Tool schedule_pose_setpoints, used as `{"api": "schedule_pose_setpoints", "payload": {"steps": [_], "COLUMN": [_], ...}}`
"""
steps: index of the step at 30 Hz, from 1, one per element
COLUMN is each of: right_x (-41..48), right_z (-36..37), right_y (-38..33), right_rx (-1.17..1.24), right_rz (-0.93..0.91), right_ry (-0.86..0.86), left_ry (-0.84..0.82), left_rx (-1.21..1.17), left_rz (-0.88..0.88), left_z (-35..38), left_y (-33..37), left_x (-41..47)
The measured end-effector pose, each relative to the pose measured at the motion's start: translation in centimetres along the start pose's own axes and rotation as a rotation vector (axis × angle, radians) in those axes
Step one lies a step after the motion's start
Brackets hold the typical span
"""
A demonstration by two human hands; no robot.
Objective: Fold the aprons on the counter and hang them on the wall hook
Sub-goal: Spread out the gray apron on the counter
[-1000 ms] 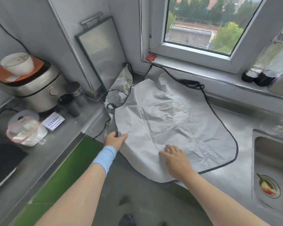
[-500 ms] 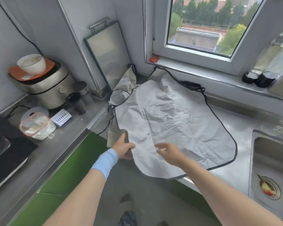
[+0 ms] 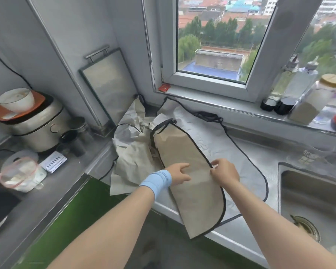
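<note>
A grey apron with black trim lies spread on the steel counter under the window. Its left side is folded over toward the right, so the tan underside faces up as a long panel. My left hand, with a blue wristband, presses flat on this panel, fingers apart. My right hand pinches the black-trimmed edge of the folded panel. A second crumpled apron lies bunched behind and left of the fold. No wall hook is in view.
A sink sits at the right. Bottles stand on the window sill. A steel board leans in the corner. A rice cooker with a bowl, dark cups and a bagged container are on the left counter.
The apron's left side has been lifted and folded over to the right, showing its tan underside. Both hands moved onto the folded panel. The camera tilted up.
</note>
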State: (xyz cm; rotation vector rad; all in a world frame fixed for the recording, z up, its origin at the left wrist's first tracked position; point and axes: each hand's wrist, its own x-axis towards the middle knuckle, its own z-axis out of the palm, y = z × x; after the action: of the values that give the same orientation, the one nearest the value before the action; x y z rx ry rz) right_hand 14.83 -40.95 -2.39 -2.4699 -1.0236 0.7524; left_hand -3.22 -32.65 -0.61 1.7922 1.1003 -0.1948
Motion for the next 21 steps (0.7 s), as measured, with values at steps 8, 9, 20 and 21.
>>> {"api": "schedule_pose_setpoints", "payload": {"steps": [8,9,20,21], "right_x": [3.8,4.7,14.7,15.5], "right_z": [4.4,4.9,6.6,6.7], "right_y": [1.3,0.5,-9.9,-11.6], "right_rx": [-0.703,-0.706,-0.508,-0.424], "right_rz": [-0.536,-0.617,-0.559,-0.631], "right_ry": [0.119,0.074,0.260,0.316], "left_ry": [0.144,0.131,0.531,0.516], "left_rx": [0.519,0.546,0.322,0.322], "left_rz": [-0.090,-0.102,0.019,0.003], "left_z": [-4.5,-4.9,-17.8,-19.2], "left_y": [-3.0,-3.3,-4.7,-5.0], "left_x": [6.4,7.5,16.3,16.9]}}
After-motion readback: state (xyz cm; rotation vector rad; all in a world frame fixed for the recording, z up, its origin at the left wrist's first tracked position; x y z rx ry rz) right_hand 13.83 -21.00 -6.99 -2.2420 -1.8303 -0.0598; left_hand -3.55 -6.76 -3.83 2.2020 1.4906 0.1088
